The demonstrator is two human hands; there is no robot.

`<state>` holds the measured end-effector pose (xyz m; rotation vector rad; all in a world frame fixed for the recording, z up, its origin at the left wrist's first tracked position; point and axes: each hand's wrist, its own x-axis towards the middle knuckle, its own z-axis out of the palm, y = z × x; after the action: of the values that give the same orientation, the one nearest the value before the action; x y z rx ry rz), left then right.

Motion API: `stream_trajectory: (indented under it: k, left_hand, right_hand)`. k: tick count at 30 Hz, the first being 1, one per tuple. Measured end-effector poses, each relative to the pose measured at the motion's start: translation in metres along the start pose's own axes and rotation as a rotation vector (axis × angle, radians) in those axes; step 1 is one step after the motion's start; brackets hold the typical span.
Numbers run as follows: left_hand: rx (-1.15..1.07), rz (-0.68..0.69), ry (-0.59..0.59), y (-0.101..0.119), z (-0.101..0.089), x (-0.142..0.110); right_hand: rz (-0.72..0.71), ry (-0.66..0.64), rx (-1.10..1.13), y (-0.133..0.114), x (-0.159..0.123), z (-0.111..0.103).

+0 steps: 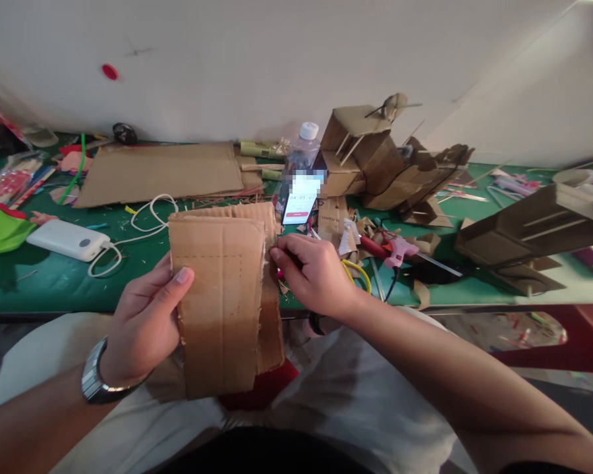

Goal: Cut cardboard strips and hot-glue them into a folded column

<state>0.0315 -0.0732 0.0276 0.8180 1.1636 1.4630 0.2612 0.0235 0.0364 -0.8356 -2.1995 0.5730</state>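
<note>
A folded or doubled piece of brown cardboard (217, 296) is upright above my lap, with dashed lines marked on its front face. My left hand (151, 309) grips its left edge, thumb on the front and fingers behind. At the right side, my right hand (311, 270) is closed in a pinch on the ragged edge of the rear layer (271, 329). The fingertips there are partly hidden, and whether they also hold a small scrap is unclear.
On the green table (143, 283) lie a white power bank (66, 238) with cable, a flat cardboard sheet (163, 172) and a pink glue gun (400, 251). A lit phone (299, 201) leans against a clear bottle (304, 148). Cardboard constructions (356, 148) stand at the right.
</note>
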Motion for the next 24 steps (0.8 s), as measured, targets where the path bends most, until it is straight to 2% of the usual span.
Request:
stream_trajectory:
  k: [11, 14, 18, 24]
  left_hand:
    - [-0.007, 0.02, 0.015, -0.0014, 0.0, 0.0028]
    - [0.014, 0.024, 0.012, -0.0014, -0.0001, 0.0019]
    - [0.019, 0.042, 0.0, -0.0009, 0.0015, 0.001]
    - [0.001, 0.031, -0.008, -0.0017, 0.0018, 0.0008]
  right_hand:
    - [-0.017, -0.015, 0.052, -0.0039, -0.0015, -0.0043]
    - [0.046, 0.01, 0.071, -0.0036, -0.0008, -0.0038]
    - [0.153, -0.053, 0.147, -0.0024, 0.0018, -0.0045]
    - [0.149, -0.076, 0.139, -0.0034, 0.0016, -0.0043]
